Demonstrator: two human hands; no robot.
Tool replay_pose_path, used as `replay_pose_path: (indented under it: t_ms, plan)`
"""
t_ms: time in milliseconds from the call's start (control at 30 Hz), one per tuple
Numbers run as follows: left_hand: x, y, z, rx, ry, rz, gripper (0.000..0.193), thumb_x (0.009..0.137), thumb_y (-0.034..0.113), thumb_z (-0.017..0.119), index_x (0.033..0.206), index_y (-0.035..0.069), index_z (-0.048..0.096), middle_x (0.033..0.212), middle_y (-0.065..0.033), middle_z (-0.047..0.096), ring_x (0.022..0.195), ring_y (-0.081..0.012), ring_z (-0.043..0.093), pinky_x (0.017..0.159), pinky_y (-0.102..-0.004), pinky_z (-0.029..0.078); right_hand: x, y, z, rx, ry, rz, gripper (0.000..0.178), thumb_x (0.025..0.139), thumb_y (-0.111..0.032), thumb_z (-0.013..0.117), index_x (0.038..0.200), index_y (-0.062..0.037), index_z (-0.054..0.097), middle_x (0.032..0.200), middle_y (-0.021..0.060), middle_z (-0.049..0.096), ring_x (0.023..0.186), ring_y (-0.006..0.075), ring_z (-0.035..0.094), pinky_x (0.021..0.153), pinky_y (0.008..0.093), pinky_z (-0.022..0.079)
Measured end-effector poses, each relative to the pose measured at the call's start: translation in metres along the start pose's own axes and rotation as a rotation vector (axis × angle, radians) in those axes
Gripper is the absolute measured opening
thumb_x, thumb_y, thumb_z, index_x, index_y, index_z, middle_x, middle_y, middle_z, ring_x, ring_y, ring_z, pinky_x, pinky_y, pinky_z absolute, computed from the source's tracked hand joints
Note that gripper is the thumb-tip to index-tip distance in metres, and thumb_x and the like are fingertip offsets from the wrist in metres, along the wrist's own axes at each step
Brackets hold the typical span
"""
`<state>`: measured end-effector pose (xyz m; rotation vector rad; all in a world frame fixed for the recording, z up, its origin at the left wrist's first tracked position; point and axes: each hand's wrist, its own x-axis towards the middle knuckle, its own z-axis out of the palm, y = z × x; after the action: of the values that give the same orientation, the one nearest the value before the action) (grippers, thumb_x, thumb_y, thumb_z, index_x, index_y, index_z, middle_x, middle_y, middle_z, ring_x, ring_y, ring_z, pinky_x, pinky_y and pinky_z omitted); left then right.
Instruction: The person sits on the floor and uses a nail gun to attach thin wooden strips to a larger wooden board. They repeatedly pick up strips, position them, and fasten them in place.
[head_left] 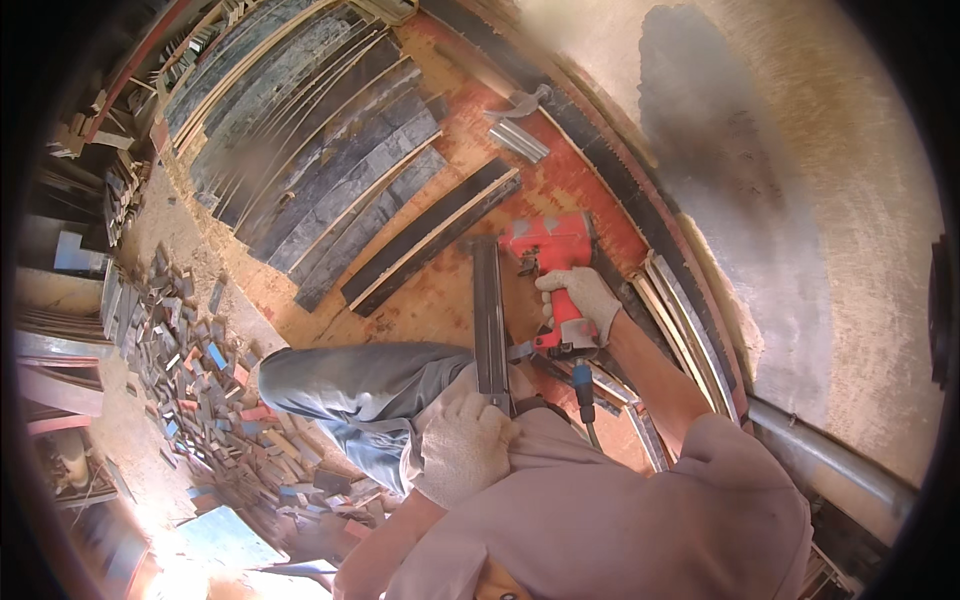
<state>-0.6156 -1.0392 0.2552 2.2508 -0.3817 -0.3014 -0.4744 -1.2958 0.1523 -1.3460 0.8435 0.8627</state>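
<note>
A red and black pneumatic nail gun [545, 240] lies over the table, its long dark magazine [490, 310] running back toward my body. My right hand [590, 302], in a pale work glove, is closed round the gun's handle. Below that grip, an air hose with a blue coupling [583, 385] joins the handle's base. My left hand [462, 450], gloved too, is curled closed at the near end of the magazine, close to my thigh. What its fingers hold is hidden. Beyond the gun, a black strip with a pale wooden edge [435, 238] rests on the table.
Many long dark boards [310, 140] lie side by side at the far left. A hammer [528, 100] and several silvery nail strips [518, 140] are at the table's far side. Offcuts [230, 400] are heaped on the floor to the left. A metal pipe [830, 450] runs along the right.
</note>
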Motion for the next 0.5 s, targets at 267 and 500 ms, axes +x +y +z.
replay_pose_path:
  t_ms: [267, 500]
  plan:
    - [0.001, 0.001, 0.009, -0.013, -0.021, -0.098, 0.013, 0.090, 0.021, 0.074, 0.084, 0.010, 0.071, 0.089, -0.0104, 0.063, 0.085, -0.0325, 0.066, 0.073, -0.0480, 0.054, 0.005, -0.048, -0.028, -1.337, 0.394, -0.480, 0.069, 0.099, -0.064, 0.056, 0.078, -0.0001, 0.074, 0.079, 0.0253, 0.070, 0.075, 0.0397, 0.071, 0.075, 0.0508, 0.054]
    - [0.023, 0.003, -0.011, -0.223, -0.099, -0.139, 0.018, 0.086, 0.022, 0.082, 0.082, 0.006, 0.075, 0.087, -0.0117, 0.066, 0.079, -0.0317, 0.070, 0.071, -0.0434, 0.057, 0.139, -0.163, -0.047, -0.945, 0.331, -0.958, 0.035, 0.090, -0.011, 0.071, 0.125, -0.0083, 0.071, 0.109, 0.0196, 0.076, 0.099, 0.0395, 0.073, 0.086, 0.0450, 0.059]
